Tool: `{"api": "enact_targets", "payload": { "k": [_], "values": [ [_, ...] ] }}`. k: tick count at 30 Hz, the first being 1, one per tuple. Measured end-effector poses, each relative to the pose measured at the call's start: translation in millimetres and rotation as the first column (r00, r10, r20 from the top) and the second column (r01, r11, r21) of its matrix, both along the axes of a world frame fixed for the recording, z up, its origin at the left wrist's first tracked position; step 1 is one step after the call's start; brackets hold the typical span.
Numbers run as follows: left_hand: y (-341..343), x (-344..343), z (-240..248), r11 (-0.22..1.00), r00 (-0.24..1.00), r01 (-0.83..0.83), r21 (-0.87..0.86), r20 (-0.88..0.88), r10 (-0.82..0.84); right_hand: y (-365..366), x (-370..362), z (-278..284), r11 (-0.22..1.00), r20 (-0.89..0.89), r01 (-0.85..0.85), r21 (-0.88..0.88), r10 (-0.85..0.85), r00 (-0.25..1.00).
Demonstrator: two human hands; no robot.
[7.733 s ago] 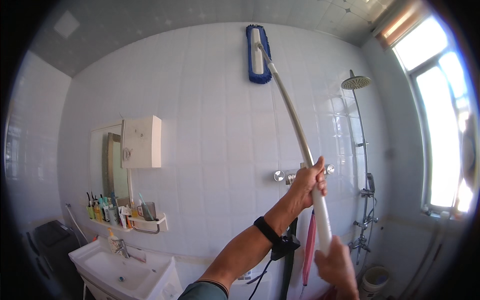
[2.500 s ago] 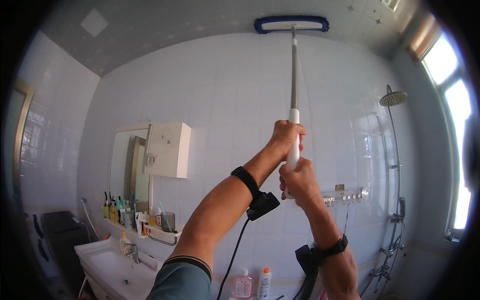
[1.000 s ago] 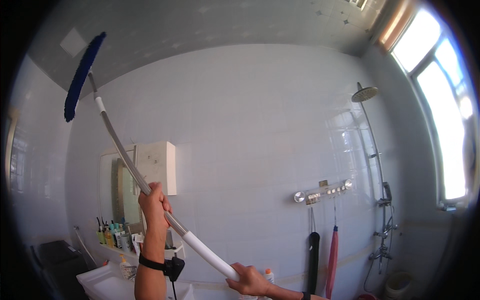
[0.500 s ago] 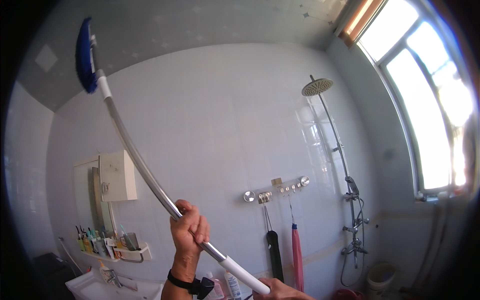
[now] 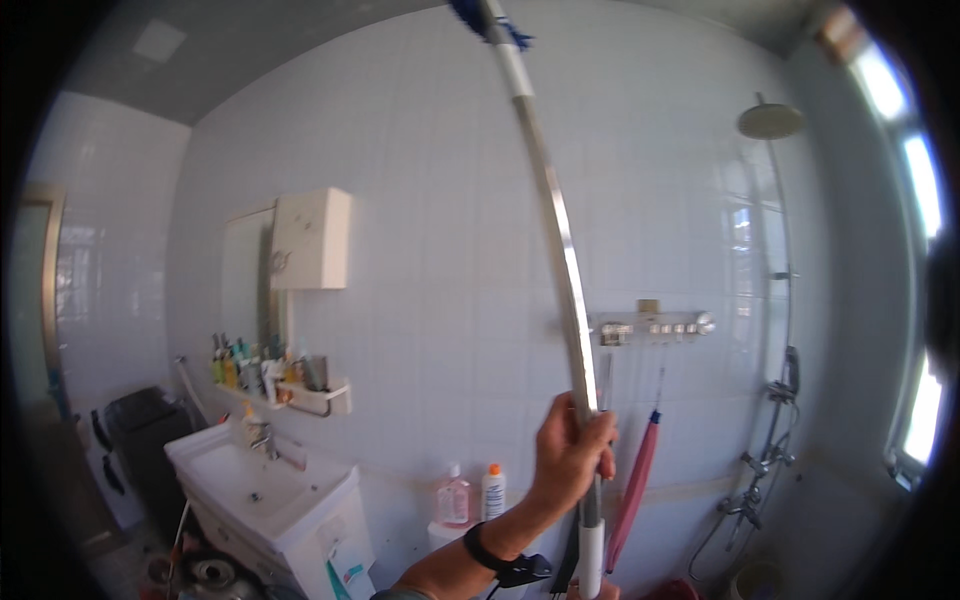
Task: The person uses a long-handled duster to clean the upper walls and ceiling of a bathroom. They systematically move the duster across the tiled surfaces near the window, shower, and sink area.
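Note:
A long-handled brush [image 5: 562, 235] with a silver metal pole, white collars and a blue bristle head [image 5: 470, 15] rises upright, leaning slightly left. Its head is partly cut off by the upper edge. My left hand [image 5: 573, 450] is wrapped around the lower pole, a black band on its wrist. Below it, my right hand [image 5: 608, 592] shows only a little at the bottom edge, closed at the white grip [image 5: 591, 560]. Behind the hands, a folded pink umbrella [image 5: 634, 490] hangs from a hook rail [image 5: 670, 327] on the tiled wall.
A white sink cabinet [image 5: 320, 500] stands left, below a mirror cabinet [image 5: 318, 240] and a shelf of toiletries [image 5: 335, 390]. A pink bottle [image 5: 453, 500] and a white bottle [image 5: 493, 493] stand near my left forearm. A shower fixture [image 5: 785, 370] runs up the right wall.
The brush has swung from a leftward slant to nearly upright, its head moving right. Both hands have shifted right, still on the pole. The view has turned left and lower, showing more of the sink.

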State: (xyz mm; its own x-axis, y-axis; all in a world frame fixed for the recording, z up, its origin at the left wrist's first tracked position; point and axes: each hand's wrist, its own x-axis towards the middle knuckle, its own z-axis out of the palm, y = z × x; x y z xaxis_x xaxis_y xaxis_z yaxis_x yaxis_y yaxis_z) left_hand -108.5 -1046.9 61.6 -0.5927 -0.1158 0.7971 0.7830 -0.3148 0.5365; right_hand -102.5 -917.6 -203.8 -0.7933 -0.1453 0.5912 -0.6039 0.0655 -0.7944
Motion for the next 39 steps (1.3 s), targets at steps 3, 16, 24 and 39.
{"api": "enact_targets", "payload": {
  "k": [3,16,24,39],
  "values": [
    [-17,-11,-3,0.997,0.995,0.074,-0.021,0.068,-0.073,-12,-2,-10,0.990,-0.067,0.074,0.121,-0.066,0.996],
    [-112,-74,-56,0.992,0.916,0.029,0.120,0.394,-0.074,-76,-48,-115,0.996,0.280,0.090,0.022,-0.093,0.956],
    [-153,-81,-100,0.995,0.899,-0.015,0.094,0.437,-0.028,-91,-89,-145,0.919,0.454,-0.111,0.378,-0.080,0.887],
    [-177,-14,-161,0.989,0.884,-0.093,0.115,0.467,0.029,-28,91,-217,0.799,0.458,0.047,0.600,-0.391,0.798]
  ]
}}
